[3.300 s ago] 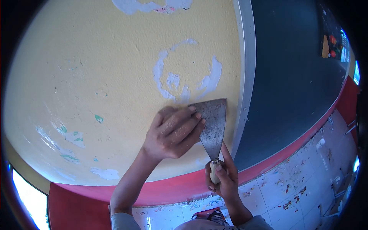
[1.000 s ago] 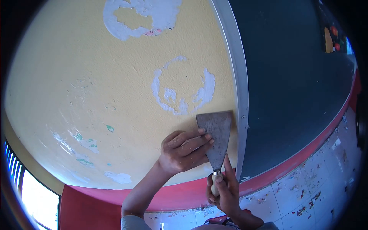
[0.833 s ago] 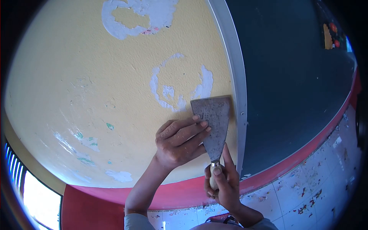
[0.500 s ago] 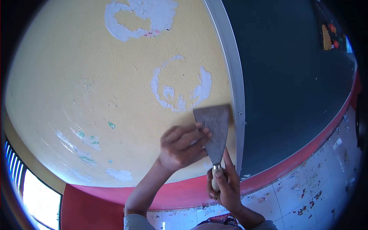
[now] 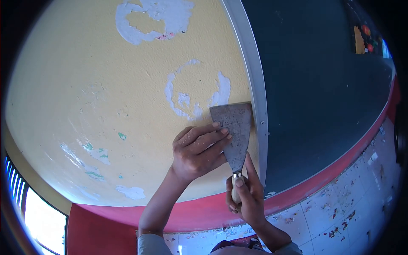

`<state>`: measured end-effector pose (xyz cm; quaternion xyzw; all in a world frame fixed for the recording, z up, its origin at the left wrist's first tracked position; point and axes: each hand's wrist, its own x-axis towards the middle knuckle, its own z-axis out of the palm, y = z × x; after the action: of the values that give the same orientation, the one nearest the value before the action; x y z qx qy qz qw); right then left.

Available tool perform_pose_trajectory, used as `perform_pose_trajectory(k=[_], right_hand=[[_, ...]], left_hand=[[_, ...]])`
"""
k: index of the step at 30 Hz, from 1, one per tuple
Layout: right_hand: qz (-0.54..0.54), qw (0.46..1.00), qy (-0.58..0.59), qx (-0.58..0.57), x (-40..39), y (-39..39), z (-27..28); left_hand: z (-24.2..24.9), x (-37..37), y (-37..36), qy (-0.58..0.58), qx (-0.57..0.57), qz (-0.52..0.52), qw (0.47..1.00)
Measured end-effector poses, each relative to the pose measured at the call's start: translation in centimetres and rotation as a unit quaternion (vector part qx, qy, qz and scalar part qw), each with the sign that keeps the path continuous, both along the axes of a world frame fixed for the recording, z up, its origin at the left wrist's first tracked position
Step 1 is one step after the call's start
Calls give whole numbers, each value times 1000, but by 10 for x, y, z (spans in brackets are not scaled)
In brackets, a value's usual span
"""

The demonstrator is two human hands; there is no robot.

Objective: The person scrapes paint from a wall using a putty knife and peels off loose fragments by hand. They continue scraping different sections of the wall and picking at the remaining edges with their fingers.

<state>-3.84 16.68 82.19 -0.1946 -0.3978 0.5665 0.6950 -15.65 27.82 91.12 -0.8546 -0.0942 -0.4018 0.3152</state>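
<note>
My right hand (image 5: 247, 197) is wrapped around the light wooden handle of a putty knife (image 5: 236, 136), its index finger stretched up along the blade's side. The wide grey metal blade points upward. Its top edge lies at the yellow wall (image 5: 140, 89), just below a ring-shaped patch of bare whitish plaster (image 5: 221, 91). From the left, my left hand (image 5: 199, 148) has its fingertips on the face of the blade, while the end of its thumb is hidden at the blade's left edge. Fine pale dust speckles the left fingers.
A grey metal frame (image 5: 257, 85) runs close beside the blade, bordering a dark board (image 5: 314, 97). More peeled plaster (image 5: 172, 15) shows higher up. Along the bottom runs a red band (image 5: 191, 212). Paint flakes litter the tiled floor (image 5: 327, 216). A bright window (image 5: 44, 221) stands lower left.
The putty knife and both hands have moved upward and slightly left; the blade's edge is now nearer the ring-shaped patch. My left fingertips stay on the blade.
</note>
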Motion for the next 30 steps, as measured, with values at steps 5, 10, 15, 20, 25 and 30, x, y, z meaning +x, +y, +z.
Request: perform_pose_trajectory(k=[5,10,15,20,25,30], right_hand=[[-12,999,47,19,-17,1,-15],[-3,998,57,4,-12,1,-3],[-39,999,-8,34,-7,11,3],[-15,1000,6,2,-4,1,-5],[-25,1000,8,13,-2,7,9],[-28,1000,10,2,-13,2,-10]], left_hand=[[4,-2,3,33,-8,-37,999],[9,-1,4,17,-9,-19,1000],[17,4,5,-8,24,-6,1000],[5,3,3,-9,3,-17,1000],[16,7,3,-28,10,-5,1000],[5,-1,3,12,4,-39,999]])
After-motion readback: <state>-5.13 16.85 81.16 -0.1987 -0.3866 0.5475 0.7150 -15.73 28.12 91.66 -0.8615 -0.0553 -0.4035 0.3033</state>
